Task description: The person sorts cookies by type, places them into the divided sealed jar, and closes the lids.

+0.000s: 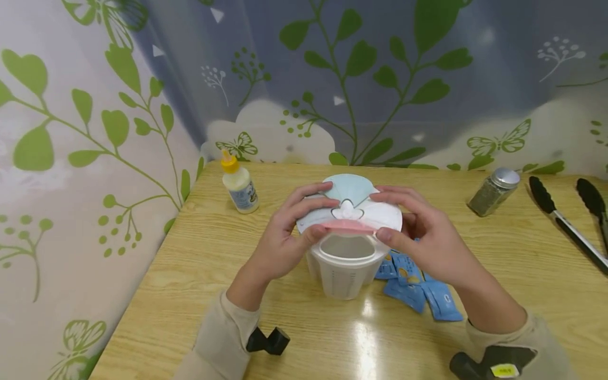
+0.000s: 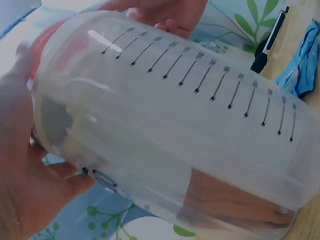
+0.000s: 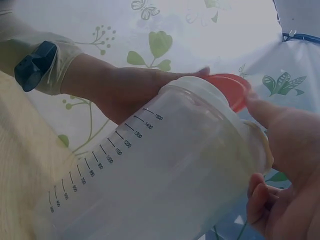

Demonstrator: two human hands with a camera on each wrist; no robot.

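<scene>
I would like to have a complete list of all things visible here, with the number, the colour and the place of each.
Container: 1, translucent with dark markings, between the hands
Lid: 1, white and light blue with pink-red part, at the container's top
Packets: at least four, blue, right of the container
Squeeze bottle: 1, pale with yellow cap, rear left
Jar: 1, dark contents, silver lid, rear right
Tongs: apparently one pair, black and silver, far right
Table: 1, light wood, below
Backdrop: two sides, white and blue-grey with green leaves, behind and left
Sleeves: 2, beige, forearms
Wrist devices: 2, black, wrists
Left hand, right hand: 2, bare, gripping the lid
</scene>
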